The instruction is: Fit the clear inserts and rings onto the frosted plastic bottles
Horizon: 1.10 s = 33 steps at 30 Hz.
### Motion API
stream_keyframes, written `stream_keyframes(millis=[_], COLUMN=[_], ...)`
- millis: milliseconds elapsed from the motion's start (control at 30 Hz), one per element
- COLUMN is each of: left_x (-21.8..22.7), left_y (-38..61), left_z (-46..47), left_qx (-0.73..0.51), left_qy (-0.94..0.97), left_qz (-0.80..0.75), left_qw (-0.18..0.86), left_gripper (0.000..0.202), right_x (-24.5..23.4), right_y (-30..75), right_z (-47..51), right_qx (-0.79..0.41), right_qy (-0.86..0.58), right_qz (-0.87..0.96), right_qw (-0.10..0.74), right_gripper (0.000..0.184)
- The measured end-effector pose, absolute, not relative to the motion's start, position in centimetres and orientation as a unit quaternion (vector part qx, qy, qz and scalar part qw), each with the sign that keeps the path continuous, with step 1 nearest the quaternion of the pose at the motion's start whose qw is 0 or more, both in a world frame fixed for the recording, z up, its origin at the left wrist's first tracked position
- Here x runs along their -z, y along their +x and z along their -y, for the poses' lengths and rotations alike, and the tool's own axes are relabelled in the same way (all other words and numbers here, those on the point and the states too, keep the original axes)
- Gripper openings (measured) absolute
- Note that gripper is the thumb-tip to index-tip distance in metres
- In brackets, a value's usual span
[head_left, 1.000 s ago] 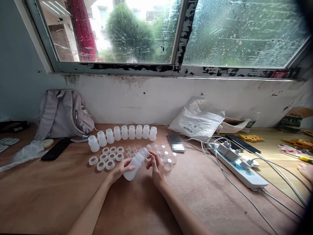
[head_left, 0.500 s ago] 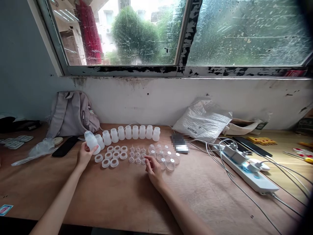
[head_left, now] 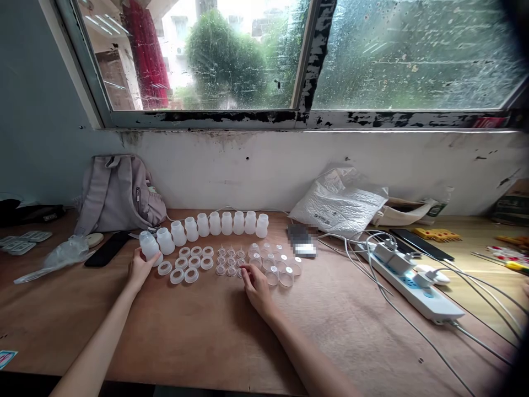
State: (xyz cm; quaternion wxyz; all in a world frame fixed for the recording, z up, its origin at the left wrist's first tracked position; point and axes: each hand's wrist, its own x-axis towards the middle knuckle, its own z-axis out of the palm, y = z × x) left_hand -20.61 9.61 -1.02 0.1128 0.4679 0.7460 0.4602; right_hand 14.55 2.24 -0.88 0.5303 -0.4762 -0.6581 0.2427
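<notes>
My left hand [head_left: 140, 269] grips a frosted white baby bottle [head_left: 149, 244] at the left end of a curved row of similar bottles [head_left: 215, 223]. That bottle leans slightly, and the hand hides part of its lower side. My right hand [head_left: 257, 286] hovers low with loosely curled fingers, holding nothing I can see. Its fingertips are beside the clear bottle nipples [head_left: 230, 262], covering part of the nearest ones. Between the bottles and nipples lie several white collar rings [head_left: 191, 275]. Transparent domed caps [head_left: 286, 277] stand just right of my right hand.
A grey backpack [head_left: 118, 193] leans against the wall, near a black phone [head_left: 108, 249] and a crumpled plastic bag [head_left: 68, 256]. Right of the caps are a blurred dark object [head_left: 301, 237], a silver mailer [head_left: 341, 201], and a power strip [head_left: 430, 300] with trailing cables.
My left hand has lowered its bottle to the end of the row, beside its neighbour. My right hand stays by the nipples. The whole view has shifted slightly.
</notes>
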Motion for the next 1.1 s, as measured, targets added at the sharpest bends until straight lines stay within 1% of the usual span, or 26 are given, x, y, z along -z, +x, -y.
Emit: stream_keyframes(millis=[100, 167, 200, 267, 333, 400, 467, 533, 667, 800, 867, 967, 1100], left_x=[1.2, 1.1, 0.9, 0.6, 0.2, -0.1, -0.2, -0.1, 0.5, 0.9, 1.1, 1.2, 0.4], left_y=[-20.2, -19.6, -19.2, -18.1, -16.7, -15.1, -13.6, -12.2, -10.5, -10.0, -10.1, -10.2, -8.9], left_z=[-9.5, -9.0, -8.6, -7.5, -6.2, -5.0, -4.0, -3.3, -2.9, -3.1, -3.2, -3.2, -2.9], left_qx=[-0.504, -0.537, -0.546, -0.551, -0.542, -0.512, -0.457, -0.394, -0.309, -0.275, -0.269, -0.274, -0.344], left_qy=[0.48, 0.485, 0.486, 0.499, 0.544, 0.614, 0.694, 0.76, 0.81, 0.799, 0.786, 0.776, 0.758], left_qz=[-0.713, -0.69, -0.681, -0.659, -0.62, -0.578, -0.538, -0.504, -0.486, -0.517, -0.537, -0.55, -0.548], left_qw=[0.081, 0.014, -0.031, -0.115, -0.16, -0.161, -0.141, -0.12, -0.113, -0.138, -0.146, -0.14, -0.082], left_gripper=[0.074, 0.082, 0.084, 0.077, 0.061, 0.039, 0.02, 0.011, 0.013, 0.016, 0.016, 0.015, 0.014], right_x=[1.0, 1.1, 1.2, 1.3, 1.5, 1.7, 1.7, 1.7, 1.7, 2.0, 2.2, 2.3, 1.8], right_y=[14.6, 14.6, 14.6, 14.7, 14.7, 14.7, 14.8, 14.9, 15.2, 15.4, 15.4, 15.4, 15.0], right_z=[-2.3, -2.4, -2.5, -2.6, -2.8, -2.9, -2.9, -2.9, -2.9, -3.2, -3.2, -3.2, -3.0], right_qx=[-0.218, -0.209, -0.204, -0.192, -0.178, -0.169, -0.163, -0.157, -0.135, -0.114, -0.105, -0.104, -0.142], right_qy=[-0.479, -0.486, -0.491, -0.501, -0.506, -0.517, -0.543, -0.58, -0.611, -0.6, -0.601, -0.596, -0.564], right_qz=[0.668, 0.673, 0.677, 0.684, 0.692, 0.691, 0.672, 0.648, 0.653, 0.697, 0.706, 0.707, 0.69], right_qw=[0.527, 0.517, 0.509, 0.494, 0.483, 0.477, 0.476, 0.469, 0.427, 0.375, 0.359, 0.367, 0.43], right_gripper=[0.02, 0.019, 0.019, 0.017, 0.015, 0.014, 0.013, 0.014, 0.017, 0.02, 0.019, 0.015, 0.013])
